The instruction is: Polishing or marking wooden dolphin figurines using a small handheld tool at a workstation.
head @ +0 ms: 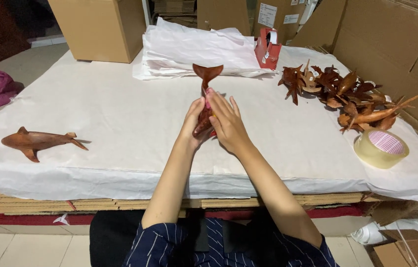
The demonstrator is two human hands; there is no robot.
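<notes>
**Both hands close on a wooden fish**

The left hand [192, 126] and the right hand [226, 123] press together around a dark red wooden fish [205, 94], held upright between the palms. Its forked tail stands above the fingertips; the body shows in the gap between the hands. The left hand wraps the carving from its side, and the right hand lies flat against the other side, fingers stretched along it.

Under the hands is white paper [120, 118] spread over the table. Far to the left of the left hand lies a wooden shark [38, 141]. Right of the right hand sit a pile of carvings [352, 96] and a tape roll [381, 148]. Beyond the hands are a paper stack [194, 49] and a red tape dispenser [267, 48].
</notes>
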